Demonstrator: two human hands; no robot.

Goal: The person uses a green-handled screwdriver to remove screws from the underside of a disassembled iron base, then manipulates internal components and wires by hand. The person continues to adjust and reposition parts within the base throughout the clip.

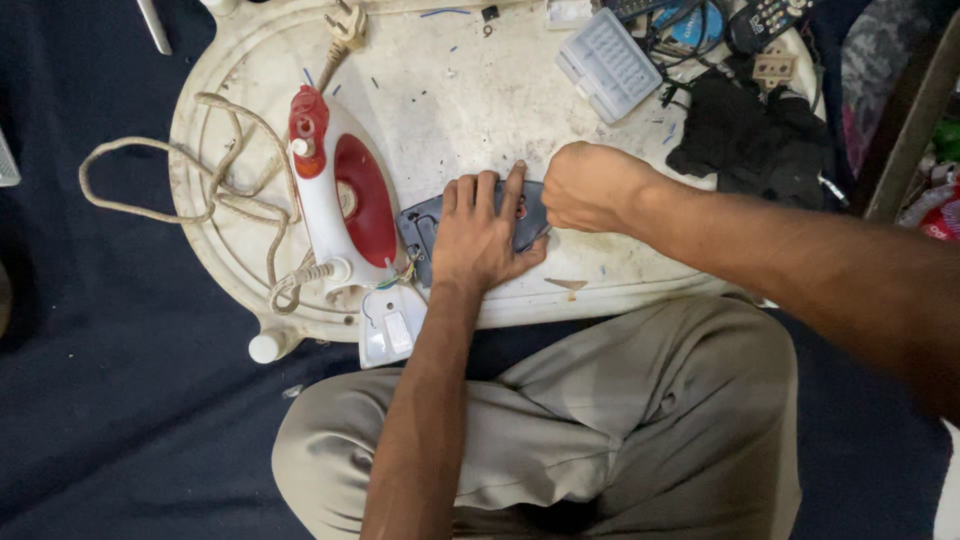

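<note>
My left hand (483, 238) lies flat, fingers spread, pressing down a dark grey iron soleplate (421, 224) on a worn white oval table (440, 110). My right hand (590, 186) is fisted just right of it, at the plate's edge; what it grips is hidden by the fingers. To the left lies a red and white iron body (340, 195) on its side, with coloured wires running to the plate. A white back cover piece (392, 325) sits at the table's near edge.
A braided beige cord (190, 195) loops off the table's left side to a plug (345, 25). A clear plastic parts box (608, 62), a black cloth (755, 130), remote controls and cables lie at the back right. My crossed legs in khaki trousers (620, 420) are below.
</note>
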